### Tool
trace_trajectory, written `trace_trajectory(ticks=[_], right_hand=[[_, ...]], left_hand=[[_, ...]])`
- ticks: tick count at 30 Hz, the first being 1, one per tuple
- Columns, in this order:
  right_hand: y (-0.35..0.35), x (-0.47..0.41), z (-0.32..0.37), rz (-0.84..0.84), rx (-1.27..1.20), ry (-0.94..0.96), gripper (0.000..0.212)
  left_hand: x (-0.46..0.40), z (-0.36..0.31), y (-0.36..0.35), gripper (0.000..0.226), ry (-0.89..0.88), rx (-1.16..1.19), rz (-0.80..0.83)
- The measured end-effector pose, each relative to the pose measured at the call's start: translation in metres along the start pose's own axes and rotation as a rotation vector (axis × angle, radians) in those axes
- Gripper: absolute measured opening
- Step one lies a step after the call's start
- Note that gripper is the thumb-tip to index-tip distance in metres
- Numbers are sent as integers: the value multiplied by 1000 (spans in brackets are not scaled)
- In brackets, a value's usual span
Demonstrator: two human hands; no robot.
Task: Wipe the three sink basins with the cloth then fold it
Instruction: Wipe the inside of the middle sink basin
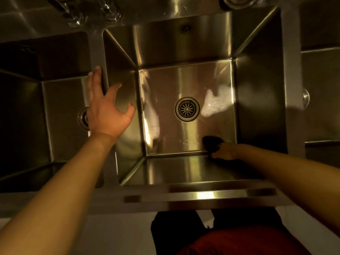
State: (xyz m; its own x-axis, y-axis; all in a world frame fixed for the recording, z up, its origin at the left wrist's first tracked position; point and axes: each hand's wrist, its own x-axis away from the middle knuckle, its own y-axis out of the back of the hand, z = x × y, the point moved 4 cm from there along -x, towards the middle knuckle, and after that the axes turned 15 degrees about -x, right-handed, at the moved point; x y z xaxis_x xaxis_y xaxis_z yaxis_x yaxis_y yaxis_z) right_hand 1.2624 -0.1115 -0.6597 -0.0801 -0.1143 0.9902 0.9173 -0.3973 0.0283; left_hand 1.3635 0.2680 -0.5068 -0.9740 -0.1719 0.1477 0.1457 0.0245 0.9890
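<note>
Bunched in the right hand (225, 151), the dark cloth (211, 142) looks soft and floppy; left hand (108, 109) spread wide.

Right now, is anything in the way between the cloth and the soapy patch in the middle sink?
Nothing visible is. The right hand presses the dark cloth on the middle basin floor, near its front edge. The foam patch lies farther back on that floor, with bare steel between. The drain sits off to the left of that path.
</note>
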Motion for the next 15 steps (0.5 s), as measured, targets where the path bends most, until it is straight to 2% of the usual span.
trace_trajectory(ticks=[2, 5, 9, 13, 15], right_hand=[[4, 1, -13, -62, -28, -42, 47], [-8, 0, 2, -143, -12, 16, 60], [-32, 6, 46, 17, -29, 28, 59], [-65, 28, 119, 98, -12, 239, 54], [-86, 32, 152, 113, -9, 303, 60]], left_hand=[[1, -1, 1, 54, 4, 22, -2], [1, 0, 2, 52, 12, 41, -5], [1, 1, 1, 48, 12, 59, -9], [-1, 3, -1, 48, 6, 58, -19], [-2, 5, -1, 48, 4, 46, -23]])
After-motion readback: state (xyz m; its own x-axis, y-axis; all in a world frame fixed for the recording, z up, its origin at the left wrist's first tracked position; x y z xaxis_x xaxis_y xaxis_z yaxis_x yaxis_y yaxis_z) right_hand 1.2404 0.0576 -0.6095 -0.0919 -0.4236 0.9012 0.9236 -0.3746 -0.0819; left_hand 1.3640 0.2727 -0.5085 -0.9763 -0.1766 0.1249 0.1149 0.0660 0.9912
